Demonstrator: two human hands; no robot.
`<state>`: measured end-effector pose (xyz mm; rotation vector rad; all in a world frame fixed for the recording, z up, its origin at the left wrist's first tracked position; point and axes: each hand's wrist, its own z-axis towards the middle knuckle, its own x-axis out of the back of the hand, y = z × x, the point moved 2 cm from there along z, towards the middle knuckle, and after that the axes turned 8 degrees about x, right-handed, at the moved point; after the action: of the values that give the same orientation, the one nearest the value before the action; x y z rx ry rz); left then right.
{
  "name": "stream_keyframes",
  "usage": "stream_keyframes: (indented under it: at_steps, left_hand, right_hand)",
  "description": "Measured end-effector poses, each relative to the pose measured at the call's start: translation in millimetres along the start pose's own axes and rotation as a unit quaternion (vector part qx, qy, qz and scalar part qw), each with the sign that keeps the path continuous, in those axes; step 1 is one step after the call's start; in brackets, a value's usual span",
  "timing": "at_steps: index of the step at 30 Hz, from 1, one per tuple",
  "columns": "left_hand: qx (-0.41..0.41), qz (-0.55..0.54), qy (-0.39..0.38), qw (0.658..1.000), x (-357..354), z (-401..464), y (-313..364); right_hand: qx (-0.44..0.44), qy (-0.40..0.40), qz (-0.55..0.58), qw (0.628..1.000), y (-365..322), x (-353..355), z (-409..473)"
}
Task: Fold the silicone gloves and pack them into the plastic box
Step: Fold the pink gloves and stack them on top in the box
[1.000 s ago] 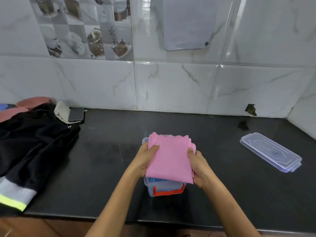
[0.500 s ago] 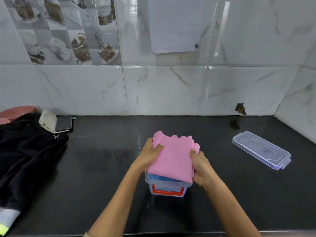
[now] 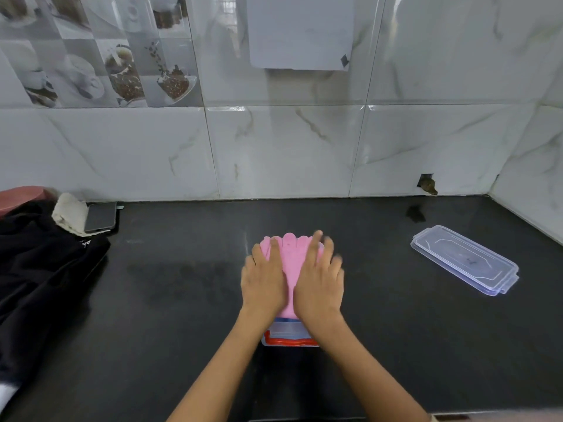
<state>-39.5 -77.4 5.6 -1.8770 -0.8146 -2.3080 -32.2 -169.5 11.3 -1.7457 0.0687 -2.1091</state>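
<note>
Now the grip has given way to a press: half a second ago both hands pinched the pink bundle by its sides above the container, and here they lie flat on top of it. That suggests the packing step is nearly done, with only seating and lidding left.

Broadest is the black bench (image 3: 396,345), a glossy, stone-like slab under marbled wall tiles. On its left sprawls a soft black garment (image 3: 39,269), limp and matte. To the right, well apart from the hands, rests the clear lid (image 3: 464,259), a thin rigid rectangle with moulded ridges. The translucent plastic box (image 3: 289,330) has a red clasp at its near end. The folded pink silicone gloves (image 3: 291,263), smooth and pliable with scalloped fingertips, sit in its mouth. The left hand (image 3: 263,280) and right hand (image 3: 320,283) press down with fingers straight, gripping nothing.
</note>
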Motion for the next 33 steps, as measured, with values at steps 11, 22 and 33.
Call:
stream_keyframes:
  at_steps: [11, 22, 33]
  left_hand:
    - [-0.129, 0.24, -0.04, 0.961, -34, 12, 7]
    - [-0.083, 0.373, -0.142, 0.913, -52, 10, 7]
    - [-0.11, 0.251, -0.077, 0.959, -25, 6, 17]
  right_hand:
    - [0.164, -0.104, -0.172, 0.966, 10, -33, 27]
    - [0.182, -0.244, -0.191, 0.933, 19, -60, 31]
    - [0.226, -0.081, -0.071, 0.968, 13, -32, 31]
